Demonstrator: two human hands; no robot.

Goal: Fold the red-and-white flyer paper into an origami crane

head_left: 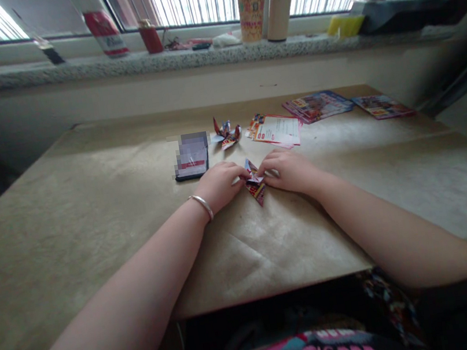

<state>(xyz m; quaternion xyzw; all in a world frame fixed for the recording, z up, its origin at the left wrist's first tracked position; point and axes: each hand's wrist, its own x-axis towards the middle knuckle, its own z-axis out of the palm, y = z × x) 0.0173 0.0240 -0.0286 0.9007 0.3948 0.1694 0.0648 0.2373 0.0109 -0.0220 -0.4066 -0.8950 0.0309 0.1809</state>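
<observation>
A small folded paper piece (257, 190), printed in red, yellow and purple, lies on the table between my two hands. It has a long diamond outline with a pointed end toward me. My left hand (221, 184), with a silver bangle at the wrist, pinches its left side. From the other side, the fingers of my right hand (288, 170) close on its right edge. Fingertips partly cover the middle of the paper. Just beyond my hands stands a folded paper crane (226, 133) of similar printed paper.
A phone (192, 156) lies left of the crane. Printed leaflets (277, 128) and stacks of colourful flyers (319, 105) lie at the back right of the table (91, 219). A red can (104, 33), a paper cup (252, 11) and a yellow item (345, 25) stand on the windowsill.
</observation>
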